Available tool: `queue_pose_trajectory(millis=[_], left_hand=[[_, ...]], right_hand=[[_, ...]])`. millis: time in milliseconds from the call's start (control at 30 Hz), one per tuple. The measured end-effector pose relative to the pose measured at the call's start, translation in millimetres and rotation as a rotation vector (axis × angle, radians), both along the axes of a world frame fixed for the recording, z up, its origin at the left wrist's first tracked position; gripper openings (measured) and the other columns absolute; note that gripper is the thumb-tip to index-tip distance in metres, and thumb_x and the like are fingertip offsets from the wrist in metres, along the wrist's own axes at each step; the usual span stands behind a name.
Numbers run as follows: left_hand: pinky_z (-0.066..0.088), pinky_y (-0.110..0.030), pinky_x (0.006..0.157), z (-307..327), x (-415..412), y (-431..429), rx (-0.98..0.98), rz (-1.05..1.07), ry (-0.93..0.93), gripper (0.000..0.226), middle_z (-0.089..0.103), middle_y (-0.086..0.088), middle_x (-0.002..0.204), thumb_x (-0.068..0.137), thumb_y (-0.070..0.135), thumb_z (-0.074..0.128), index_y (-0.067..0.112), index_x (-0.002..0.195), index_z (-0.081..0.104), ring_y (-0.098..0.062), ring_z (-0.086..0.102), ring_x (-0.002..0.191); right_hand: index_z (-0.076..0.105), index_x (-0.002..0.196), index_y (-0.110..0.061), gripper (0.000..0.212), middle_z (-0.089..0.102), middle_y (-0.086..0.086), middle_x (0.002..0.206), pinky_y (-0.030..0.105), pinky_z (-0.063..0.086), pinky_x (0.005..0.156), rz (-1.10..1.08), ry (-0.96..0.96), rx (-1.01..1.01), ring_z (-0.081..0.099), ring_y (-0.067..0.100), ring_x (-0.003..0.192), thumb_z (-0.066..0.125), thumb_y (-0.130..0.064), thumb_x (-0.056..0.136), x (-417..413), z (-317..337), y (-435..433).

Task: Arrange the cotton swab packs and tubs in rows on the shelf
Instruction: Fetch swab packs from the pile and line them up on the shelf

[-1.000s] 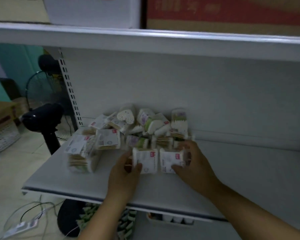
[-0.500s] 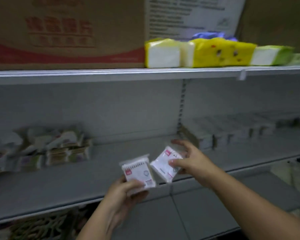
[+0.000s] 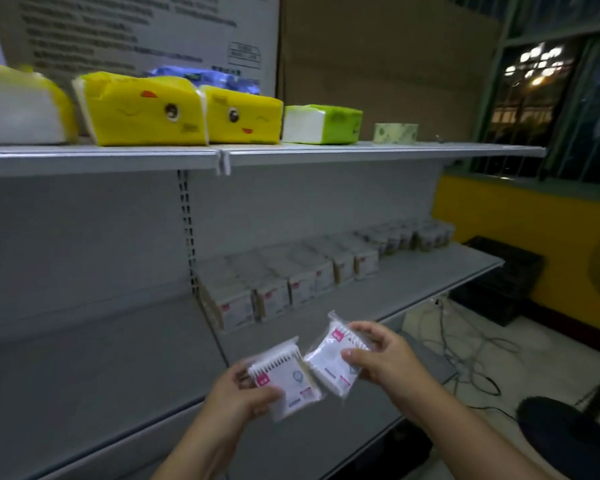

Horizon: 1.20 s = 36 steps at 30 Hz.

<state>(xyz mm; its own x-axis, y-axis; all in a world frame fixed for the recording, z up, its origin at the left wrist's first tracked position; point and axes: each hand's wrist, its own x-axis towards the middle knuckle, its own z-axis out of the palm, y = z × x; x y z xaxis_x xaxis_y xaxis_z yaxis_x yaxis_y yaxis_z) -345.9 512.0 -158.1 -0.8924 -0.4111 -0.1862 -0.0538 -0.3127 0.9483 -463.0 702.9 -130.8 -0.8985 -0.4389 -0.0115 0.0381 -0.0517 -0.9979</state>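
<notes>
My left hand (image 3: 238, 396) grips a flat white cotton swab pack (image 3: 286, 377) with a pink label, held in front of the grey shelf (image 3: 84, 375). My right hand (image 3: 385, 362) pinches a second white swab pack (image 3: 329, 362) just to its right, tilted, the two packs almost touching. Further right on the same shelf level stands a row of swab packs (image 3: 284, 292) lined against the back wall. Beyond them sits a row of round tubs (image 3: 420, 237) at the far right end.
The upper shelf (image 3: 257, 154) carries yellow tissue packs (image 3: 142, 109), a green-and-white pack (image 3: 323, 124) and a small round tub (image 3: 395, 133). Cardboard boxes stand behind them. Cables (image 3: 465, 348) lie on the floor at right, near a dark fan base (image 3: 565, 434) and black crate (image 3: 499, 282).
Both hands lifted one pack each from the pile at the left. The view has swung right along the shelf, and the packs are now held before the section with the arranged rows.
</notes>
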Motion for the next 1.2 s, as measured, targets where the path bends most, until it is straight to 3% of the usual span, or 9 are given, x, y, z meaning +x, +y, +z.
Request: queue_pose_trajectory(millis=[333, 467, 567, 667, 1000, 1067, 1100, 1133, 1200], left_hand=[[0.053, -0.024, 0.060, 5, -178, 22, -0.467, -0.130, -0.009, 0.034, 0.071, 0.004, 0.076, 0.055, 0.013, 0.081, 0.023, 0.081, 0.062, -0.007, 0.067, 0.068], [0.047, -0.017, 0.062, 14, -233, 18, -0.726, -0.024, -0.005, 0.032, 0.066, 0.010, 0.092, 0.066, 0.021, 0.084, 0.032, 0.082, 0.058, -0.004, 0.061, 0.075], [0.042, -0.029, 0.085, 19, -255, 20, -1.177, 0.181, -0.003, 0.034, 0.067, 0.009, 0.097, 0.068, 0.036, 0.080, 0.033, 0.097, 0.064, -0.011, 0.061, 0.089], [0.024, -0.032, 0.083, 19, -272, 22, -1.520, 0.347, 0.005, 0.040, 0.069, 0.008, 0.089, 0.055, 0.035, 0.087, 0.032, 0.091, 0.070, -0.020, 0.063, 0.092], [0.046, -0.046, 0.089, 17, -287, 30, -1.834, 0.456, -0.298, 0.060, 0.071, -0.004, 0.101, 0.038, 0.030, 0.094, 0.016, 0.094, 0.075, -0.027, 0.068, 0.096], [0.032, -0.056, 0.106, 17, -289, 36, -1.910, 0.284, -0.463, 0.086, 0.047, -0.004, 0.141, 0.063, 0.038, 0.082, 0.014, 0.137, 0.047, -0.030, 0.048, 0.128], [0.011, -0.056, 0.114, 13, -291, 35, -1.912, 0.186, -0.549, 0.095, 0.018, 0.000, 0.155, 0.079, 0.042, 0.067, 0.017, 0.151, 0.011, -0.029, 0.022, 0.143], [-0.007, -0.053, 0.114, 11, -295, 34, -1.891, 0.112, -0.637, 0.097, -0.007, 0.003, 0.156, 0.088, 0.045, 0.053, 0.021, 0.144, -0.022, -0.027, -0.003, 0.146], [-0.014, -0.053, 0.113, 8, -305, 33, -1.899, 0.048, -0.780, 0.096, -0.023, -0.002, 0.156, 0.093, 0.048, 0.044, 0.024, 0.128, -0.042, -0.028, -0.020, 0.143]], right_hand=[[0.058, 0.107, -0.007, 0.039, 0.071, 0.012, 0.095, 0.028, 0.056, 0.060, -0.217, 0.085, 0.185, 0.071, 0.022, 0.076, 0.076, -0.002, 0.073, -154, 10, 46], [0.058, 0.098, -0.027, 0.033, 0.064, -0.009, 0.093, 0.024, 0.051, 0.066, -0.302, 0.395, 0.609, 0.063, 0.011, 0.081, 0.079, -0.022, 0.073, -213, 17, 43], [0.061, 0.105, -0.033, 0.033, 0.055, -0.016, 0.100, 0.015, 0.041, 0.074, -0.207, 0.625, 0.804, 0.055, 0.007, 0.092, 0.076, -0.034, 0.075, -252, 14, 33], [0.062, 0.116, -0.035, 0.038, 0.057, -0.011, 0.116, 0.017, 0.036, 0.086, -0.052, 0.829, 0.897, 0.053, 0.012, 0.108, 0.070, -0.043, 0.080, -289, 7, 19], [0.063, 0.116, -0.005, 0.045, 0.055, 0.019, 0.131, 0.046, 0.045, 0.096, 0.332, 1.661, 0.664, 0.057, 0.035, 0.116, 0.068, -0.032, 0.080, -357, -17, -28], [0.058, 0.126, -0.004, 0.054, 0.048, 0.018, 0.139, 0.048, 0.035, 0.107, 0.385, 1.772, 0.654, 0.050, 0.033, 0.126, 0.053, -0.041, 0.087, -362, -23, -30], [0.055, 0.129, -0.004, 0.056, 0.047, 0.017, 0.141, 0.048, 0.030, 0.109, 0.406, 1.811, 0.673, 0.049, 0.032, 0.127, 0.045, -0.043, 0.090, -362, -25, -31], [0.054, 0.131, -0.004, 0.057, 0.048, 0.016, 0.141, 0.049, 0.025, 0.109, 0.412, 1.834, 0.699, 0.049, 0.032, 0.127, 0.040, -0.043, 0.091, -362, -27, -32], [0.051, 0.133, -0.004, 0.059, 0.047, 0.016, 0.141, 0.047, 0.019, 0.109, 0.392, 1.820, 0.753, 0.048, 0.031, 0.128, 0.047, -0.043, 0.089, -362, -30, -35]])
